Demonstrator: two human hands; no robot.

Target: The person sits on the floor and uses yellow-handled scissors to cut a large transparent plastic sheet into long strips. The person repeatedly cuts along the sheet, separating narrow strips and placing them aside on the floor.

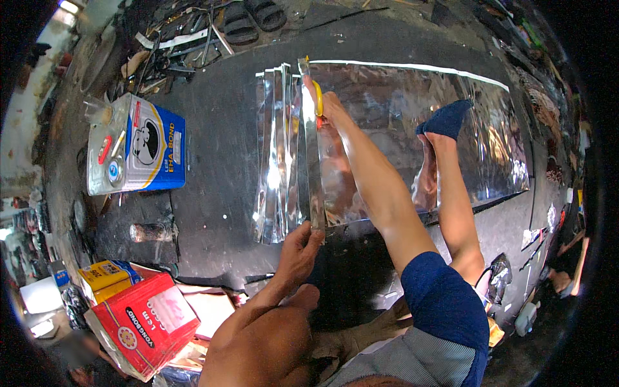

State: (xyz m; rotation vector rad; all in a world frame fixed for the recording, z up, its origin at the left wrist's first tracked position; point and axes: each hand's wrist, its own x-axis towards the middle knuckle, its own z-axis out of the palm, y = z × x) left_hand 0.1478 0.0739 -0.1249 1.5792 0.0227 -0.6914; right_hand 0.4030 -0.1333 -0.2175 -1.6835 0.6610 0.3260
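A large shiny, mirror-like sheet (387, 97) lies on the dark work surface, its far edge showing a white line. Along its left side runs a narrow shiny strip (312, 155). The near end of this strip is pinched in my left hand (300, 248). At the far end, my right hand (327, 106) is closed around scissors (318, 98) with a yellow curved handle; their blades are hard to make out. Several cut strips (276, 155) overlap in a loose stack just left of that narrow strip. A foot in a navy sock (449, 120) rests on the sheet's right part.
To the left stands a blue-and-white metal can (155, 145) with small items on top. A short cylindrical object (153, 232) lies nearer. Red (145, 326) and yellow boxes (108, 280) sit at the lower left. Loose tools (193, 48) and black sandals (255, 20) lie at the far side.
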